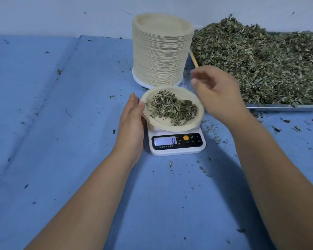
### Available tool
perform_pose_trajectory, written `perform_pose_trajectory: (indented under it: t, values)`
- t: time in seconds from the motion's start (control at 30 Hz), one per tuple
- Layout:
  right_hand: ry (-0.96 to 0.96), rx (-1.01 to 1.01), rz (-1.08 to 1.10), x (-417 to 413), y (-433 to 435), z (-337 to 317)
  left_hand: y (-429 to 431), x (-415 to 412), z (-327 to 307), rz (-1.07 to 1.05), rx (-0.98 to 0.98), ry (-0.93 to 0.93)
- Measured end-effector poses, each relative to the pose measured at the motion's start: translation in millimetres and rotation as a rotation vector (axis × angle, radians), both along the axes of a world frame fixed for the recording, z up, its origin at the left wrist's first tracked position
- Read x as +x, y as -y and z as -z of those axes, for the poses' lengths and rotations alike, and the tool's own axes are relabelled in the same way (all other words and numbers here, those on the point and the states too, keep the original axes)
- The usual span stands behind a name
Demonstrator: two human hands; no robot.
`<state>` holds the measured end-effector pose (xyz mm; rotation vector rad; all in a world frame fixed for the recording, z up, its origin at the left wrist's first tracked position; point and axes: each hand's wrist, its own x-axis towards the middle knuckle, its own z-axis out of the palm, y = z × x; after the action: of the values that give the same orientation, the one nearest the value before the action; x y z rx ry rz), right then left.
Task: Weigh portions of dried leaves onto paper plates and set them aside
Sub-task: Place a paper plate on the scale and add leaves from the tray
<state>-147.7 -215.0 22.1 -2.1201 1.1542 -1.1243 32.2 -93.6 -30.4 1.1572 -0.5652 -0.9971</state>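
Observation:
A cream paper plate [163, 124] carries a small heap of dried leaves [172, 107] and sits tilted over the white digital scale [177, 141], whose display reads 0. My left hand [132, 123] holds the plate's left rim, thumb on top of the edge. My right hand [219, 94] hovers, blurred, just above the plate's right side, fingers loosely spread and holding nothing. Right of it, a big pile of dried leaves [260, 65] fills a metal tray [278, 106].
A tall stack of paper plates [161, 51] stands right behind the scale, touching the tray's left corner. Blue cloth [61, 123] covers the table, creased on the left and strewn with leaf crumbs. A pale wall runs along the back.

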Motion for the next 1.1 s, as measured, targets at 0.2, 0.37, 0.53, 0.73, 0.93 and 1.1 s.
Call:
perform_pose_trajectory:
  t: [0.2, 0.37, 0.53, 0.73, 0.93, 1.1]
  values:
    - [-0.049, -0.231, 0.261, -32.6, 12.4, 25.4, -0.1, -0.3, -0.9, -0.023, -0.005, -0.003]
    - [-0.222, -0.218, 0.299, -42.8, 20.0, 33.8, 0.6, 0.3, 1.8, -0.026, -0.017, -0.045]
    - [-0.283, -0.23, 0.314, -41.3, 18.2, 32.7, 0.0, -0.5, 1.2, -0.026, -0.009, -0.025]
    - [-0.419, -0.283, 0.423, -40.0, 16.1, 28.7, 1.8, -1.3, 1.1, -0.026, -0.01, -0.018]
    - [-0.585, -0.18, 0.435, -42.7, 18.5, 36.7, 1.9, -2.0, 1.0, -0.038, -0.004, -0.022]
    - [-0.518, -0.138, 0.39, -43.6, 19.2, 37.8, 0.9, -1.9, 2.6, -0.052, -0.019, -0.09]
